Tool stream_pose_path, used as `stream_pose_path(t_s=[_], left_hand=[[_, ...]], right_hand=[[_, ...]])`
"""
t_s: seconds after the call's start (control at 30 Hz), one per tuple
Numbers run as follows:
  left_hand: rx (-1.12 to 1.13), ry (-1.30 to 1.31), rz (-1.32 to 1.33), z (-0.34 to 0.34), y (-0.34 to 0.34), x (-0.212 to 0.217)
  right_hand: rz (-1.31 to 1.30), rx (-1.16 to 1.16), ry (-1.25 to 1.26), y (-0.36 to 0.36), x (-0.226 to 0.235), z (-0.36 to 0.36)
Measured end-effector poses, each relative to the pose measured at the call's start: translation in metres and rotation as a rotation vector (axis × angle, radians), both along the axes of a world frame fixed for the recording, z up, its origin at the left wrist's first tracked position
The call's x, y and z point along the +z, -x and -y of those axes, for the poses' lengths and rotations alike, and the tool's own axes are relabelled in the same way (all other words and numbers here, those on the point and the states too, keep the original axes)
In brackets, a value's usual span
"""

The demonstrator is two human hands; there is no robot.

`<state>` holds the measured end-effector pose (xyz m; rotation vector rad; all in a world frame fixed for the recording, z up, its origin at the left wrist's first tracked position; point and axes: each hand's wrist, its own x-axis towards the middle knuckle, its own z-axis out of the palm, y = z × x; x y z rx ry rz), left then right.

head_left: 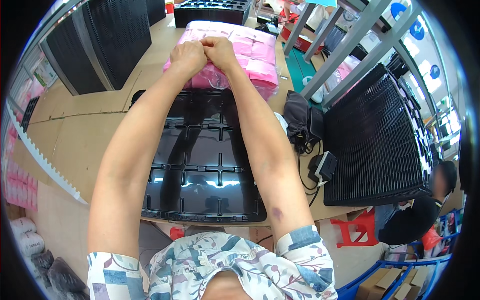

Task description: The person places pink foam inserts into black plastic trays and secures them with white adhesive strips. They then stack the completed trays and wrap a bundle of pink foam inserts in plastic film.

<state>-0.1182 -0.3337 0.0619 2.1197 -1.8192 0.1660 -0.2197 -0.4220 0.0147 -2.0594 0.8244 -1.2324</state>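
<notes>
Both arms reach forward over a black plastic tray, whose shallow compartments hold nothing that I can see. At the tray's far end lies a bundle of pink packs in clear plastic wrap. My left hand is closed at the bundle's near left part, knuckles up. Beside it, fingertips meeting those of the left, my right hand is closed in a pinch. Both seem to grip the wrap, though the fingers partly hide what is between them.
Tall stacks of black trays stand left and right of the cardboard-covered table. Grey metal bars rise at the right. A dark cloth bag and a small black device with a cable lie near the right edge. A red stool and a seated person are beyond.
</notes>
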Motion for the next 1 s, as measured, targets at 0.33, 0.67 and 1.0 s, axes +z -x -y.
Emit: stream_pose_path(t_s=[0.33, 0.67, 1.0], left_hand=[[-0.083, 0.029, 0.184, -0.004, -0.019, -0.012], [-0.139, 0.468, -0.313, -0.030, -0.020, -0.053], [-0.091, 0.310, -0.676, -0.025, -0.035, -0.050]], right_hand=[[-0.364, -0.047, 0.497, -0.001, 0.002, -0.005], [-0.447, -0.090, 0.306, -0.003, 0.006, 0.005], [-0.709, -0.072, 0.605, -0.019, 0.031, -0.020]])
